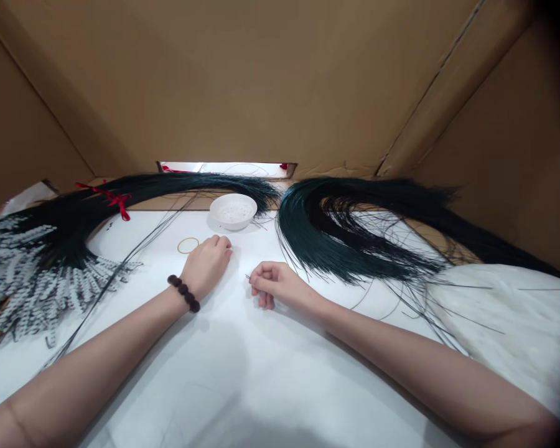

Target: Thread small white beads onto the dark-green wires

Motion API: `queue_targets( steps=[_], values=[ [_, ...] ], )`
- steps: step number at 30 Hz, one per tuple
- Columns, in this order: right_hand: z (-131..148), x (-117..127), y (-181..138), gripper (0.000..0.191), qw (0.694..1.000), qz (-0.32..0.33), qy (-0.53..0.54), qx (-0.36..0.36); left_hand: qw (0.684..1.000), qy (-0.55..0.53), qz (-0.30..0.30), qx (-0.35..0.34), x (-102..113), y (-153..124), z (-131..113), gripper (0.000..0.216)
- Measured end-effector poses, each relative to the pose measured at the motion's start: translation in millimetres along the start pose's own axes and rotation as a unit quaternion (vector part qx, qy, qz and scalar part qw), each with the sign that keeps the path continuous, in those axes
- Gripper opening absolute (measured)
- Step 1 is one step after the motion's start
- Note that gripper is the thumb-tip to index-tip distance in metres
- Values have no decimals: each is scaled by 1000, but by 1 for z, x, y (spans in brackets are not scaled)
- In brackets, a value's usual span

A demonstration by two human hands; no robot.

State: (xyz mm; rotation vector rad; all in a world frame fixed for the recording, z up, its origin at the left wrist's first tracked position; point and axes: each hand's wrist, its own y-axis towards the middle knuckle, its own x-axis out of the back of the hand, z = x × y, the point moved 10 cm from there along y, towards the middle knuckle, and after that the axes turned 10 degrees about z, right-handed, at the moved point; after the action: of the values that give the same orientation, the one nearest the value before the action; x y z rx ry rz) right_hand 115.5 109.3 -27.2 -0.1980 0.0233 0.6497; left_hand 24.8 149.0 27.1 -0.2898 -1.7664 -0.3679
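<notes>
My left hand rests knuckles-up on the white table, fingers curled under, beside a yellow rubber band; a dark bead bracelet circles its wrist. My right hand lies just to its right, fingers pinched together on the tip of a thin dark strand. A big fan of dark green strands spreads right behind the right hand. A small white bowl stands beyond both hands.
A second dark strand bundle tied with a red ribbon arcs along the back left, ending in black-and-white tags. White fabric lies at the right. Brown cardboard walls enclose the table, with a low slot behind.
</notes>
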Motion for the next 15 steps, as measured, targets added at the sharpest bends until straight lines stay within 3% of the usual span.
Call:
queue_targets(
  steps=[8,13,15],
  values=[
    [2,1,0,17,1000,-5,20,11,1000,-28,8,6,-3,9,-8,16],
    [4,0,0,9,1000,1,16,15,992,-128,16,-8,3,-11,-17,11],
    [4,-1,0,8,1000,6,16,17,974,-221,41,0,-3,-22,-20,12]
  ],
)
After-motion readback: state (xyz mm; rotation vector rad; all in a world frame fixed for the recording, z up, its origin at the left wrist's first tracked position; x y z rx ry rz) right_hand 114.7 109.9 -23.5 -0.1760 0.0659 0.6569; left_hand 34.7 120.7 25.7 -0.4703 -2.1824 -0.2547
